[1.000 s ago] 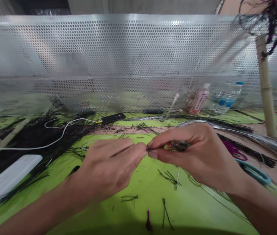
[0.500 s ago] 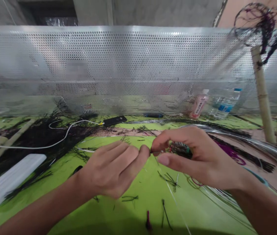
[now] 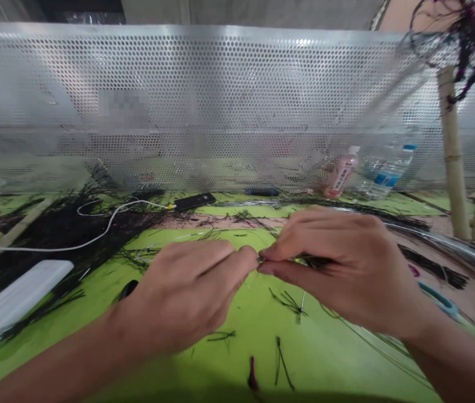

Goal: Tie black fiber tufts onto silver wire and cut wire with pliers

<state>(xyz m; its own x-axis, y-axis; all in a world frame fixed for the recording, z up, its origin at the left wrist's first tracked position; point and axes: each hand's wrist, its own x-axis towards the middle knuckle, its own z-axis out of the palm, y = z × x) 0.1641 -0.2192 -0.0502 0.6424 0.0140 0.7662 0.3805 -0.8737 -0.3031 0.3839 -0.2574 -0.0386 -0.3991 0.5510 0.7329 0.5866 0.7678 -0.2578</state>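
Observation:
My left hand (image 3: pixel 195 285) is closed in a pinch over the green work surface (image 3: pixel 241 364), its fingertips turned to the right. My right hand (image 3: pixel 342 268) meets it there, thumb and index finger pressed together. Only a tiny dark and pale bit shows between the two sets of fingertips; what it is I cannot make out. Behind the right fingers a dark shape is mostly hidden. Below the hands lie a small bundle of black strands (image 3: pixel 290 305), another pair of black strands (image 3: pixel 279 358) and a short purple-and-black piece (image 3: pixel 253 374).
To the left are a long white block (image 3: pixel 19 305), black strands (image 3: pixel 44 235) and a black device (image 3: pixel 195 201) on a white cable (image 3: pixel 107 226). Bottles, a pink one (image 3: pixel 341 173) and a clear one (image 3: pixel 390 173), stand by the perforated metal screen (image 3: pixel 220 112). Bamboo posts (image 3: pixel 451 151) rise at right.
My right thumb and index finger, apart before, have closed together at the left fingertips. The right hand has turned more knuckles-up. The whole view has shifted slightly.

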